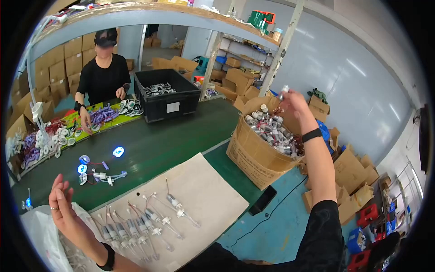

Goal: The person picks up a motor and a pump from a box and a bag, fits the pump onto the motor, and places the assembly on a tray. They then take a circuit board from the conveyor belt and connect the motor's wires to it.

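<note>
Left hand (68, 208): raised above the desk's left corner, fingers loosely bent, nothing seen between them; nearer than the other hand to the laid-out row.
Plastic bag (38, 226): whitish and see-through, under the left hand, beside the desk's left corner.
Row of grey cylinders (147, 222): side by side along the left part of the beige desk (213, 195), long axes slanting, wires toward the far edge, clear tubes toward the near edge.
Right hand (295, 103): well apart from the left, pinched on a silver piece (284, 92), which stands nearly upright above the carton's far rim; the row lies leftward and nearer the body.
Carton (253, 158): just past the desk's right edge, holding loose silver cylinders (272, 131) at mixed angles, below the right hand.
Green belt (190, 129): beyond the desk's far edge, carrying blue-lit parts (118, 152) toward its left.
Black bin (172, 105): at the belt's far edge.
Co-worker (105, 72): across the belt, one hand over small parts.
</note>
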Motion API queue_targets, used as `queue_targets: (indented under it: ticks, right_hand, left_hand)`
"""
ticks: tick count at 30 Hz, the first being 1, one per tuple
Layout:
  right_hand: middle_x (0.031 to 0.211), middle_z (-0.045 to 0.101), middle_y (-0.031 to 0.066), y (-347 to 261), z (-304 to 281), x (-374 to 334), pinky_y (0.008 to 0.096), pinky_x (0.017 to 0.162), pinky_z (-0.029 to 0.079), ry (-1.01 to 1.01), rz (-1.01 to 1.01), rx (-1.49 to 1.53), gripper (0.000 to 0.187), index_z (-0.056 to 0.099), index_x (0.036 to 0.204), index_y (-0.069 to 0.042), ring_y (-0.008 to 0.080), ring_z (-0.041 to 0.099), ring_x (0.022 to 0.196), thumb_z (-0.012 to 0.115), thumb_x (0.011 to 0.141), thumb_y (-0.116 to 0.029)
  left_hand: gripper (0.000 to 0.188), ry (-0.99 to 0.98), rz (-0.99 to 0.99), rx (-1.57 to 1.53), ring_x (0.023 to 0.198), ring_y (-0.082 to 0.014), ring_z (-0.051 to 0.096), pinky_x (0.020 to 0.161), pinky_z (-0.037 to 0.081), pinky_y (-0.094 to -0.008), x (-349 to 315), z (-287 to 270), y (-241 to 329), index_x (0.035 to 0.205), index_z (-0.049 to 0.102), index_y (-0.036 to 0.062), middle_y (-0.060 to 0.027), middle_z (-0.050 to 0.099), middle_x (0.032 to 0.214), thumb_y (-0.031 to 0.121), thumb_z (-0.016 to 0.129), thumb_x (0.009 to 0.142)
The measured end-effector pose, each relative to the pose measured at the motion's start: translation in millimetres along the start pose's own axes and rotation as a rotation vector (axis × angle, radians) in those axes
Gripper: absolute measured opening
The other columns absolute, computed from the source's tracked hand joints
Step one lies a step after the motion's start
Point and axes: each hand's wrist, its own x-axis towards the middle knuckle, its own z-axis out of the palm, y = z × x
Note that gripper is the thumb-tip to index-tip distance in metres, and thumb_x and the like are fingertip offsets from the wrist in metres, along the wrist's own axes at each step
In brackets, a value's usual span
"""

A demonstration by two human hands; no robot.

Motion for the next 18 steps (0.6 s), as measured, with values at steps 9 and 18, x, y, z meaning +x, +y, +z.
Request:
queue_targets:
  ticks: [9, 18]
  right_hand:
    - [0.106, 0.066, 0.0024, -77, 29, -61, 0.0259, 0.082, 0.05, 0.165, -0.57, -0.182, 0.032, 0.057, 0.125, -0.002, 0.0119, 0.061, 0.093, 0.064, 0.096, -0.014]
    - [0.117, 0.066, 0.0059, -54, 28, -79, 0.0308, 0.087, 0.055, -0.004, -0.26, 0.081, 0.035, 0.053, 0.13, -0.002, 0.0151, 0.063, 0.103, 0.059, 0.099, -0.017]
  left_hand:
    - [0.024, -0.089, 0.071, 0.033, 0.107, -0.0161, 0.061, 0.094, 0.048, -0.0304, -15, 24, 13, 0.107, 0.065, -0.0016, -0.0165, 0.062, 0.127, 0.018, 0.053, 0.102]
    - [0.023, -0.113, 0.093, 0.079, 0.104, -0.0153, 0.061, 0.092, 0.047, -0.0296, -17, 28, 11, 0.104, 0.066, -0.0017, -0.0157, 0.064, 0.125, 0.018, 0.054, 0.102]
